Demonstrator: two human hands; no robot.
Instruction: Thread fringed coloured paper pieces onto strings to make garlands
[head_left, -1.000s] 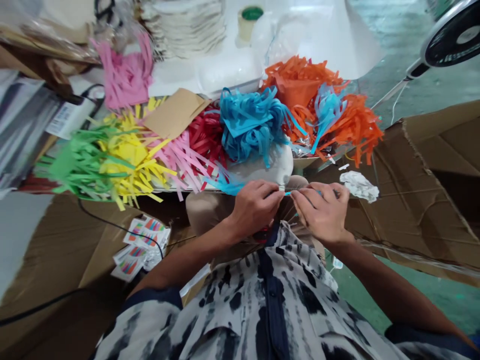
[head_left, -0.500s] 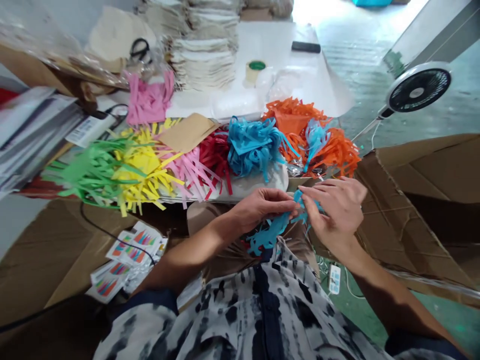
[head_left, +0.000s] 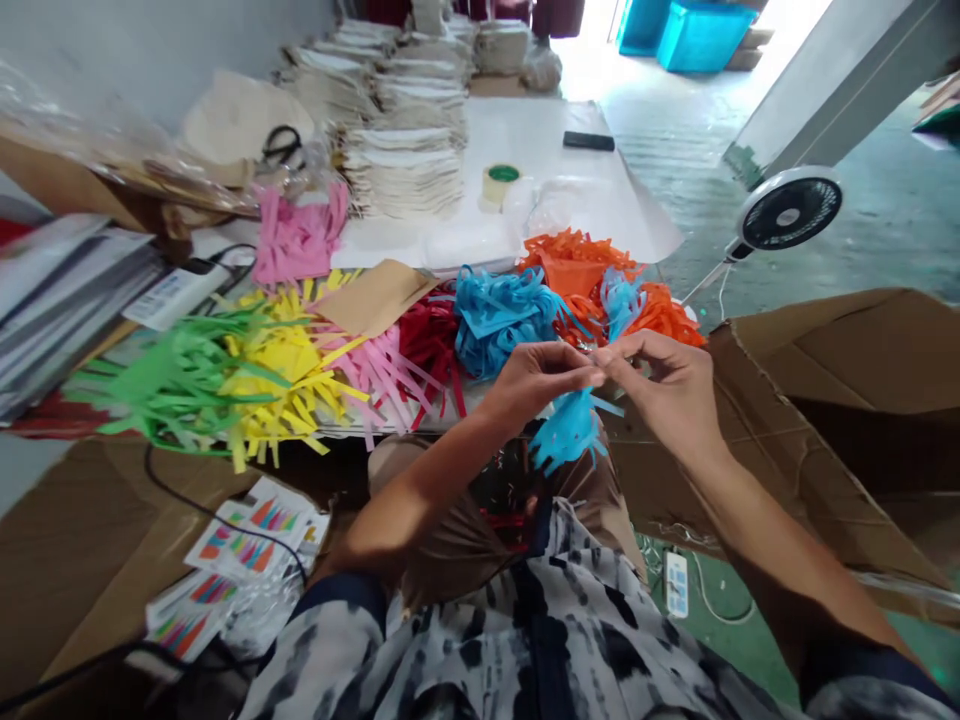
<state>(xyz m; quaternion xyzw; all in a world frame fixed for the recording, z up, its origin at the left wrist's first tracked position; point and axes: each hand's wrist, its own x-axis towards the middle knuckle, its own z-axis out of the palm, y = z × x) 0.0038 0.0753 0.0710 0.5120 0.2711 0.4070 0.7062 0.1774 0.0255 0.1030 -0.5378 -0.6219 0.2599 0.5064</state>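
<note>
My left hand and my right hand meet fingertip to fingertip above my lap, both pinched closed. From between them hangs a blue paper tassel, its cut strips pointing down and sideways. Its top end is hidden by the fingers, and both hands appear to pinch it there. Just behind, on the table edge, lies a pile of blue tassels. Beside it are orange tassels with a light blue tassel among them.
Green, yellow, pink and dark red fringes line the table's front edge. Behind stand stacks of cream fabric, a tape roll and a black phone-like object. A fan and cardboard box are at right.
Both hands have come up and closer together, their fingertips now meeting. The blue tassel, earlier stretched sideways between them, now hangs below. The camera view has tilted up slightly.
</note>
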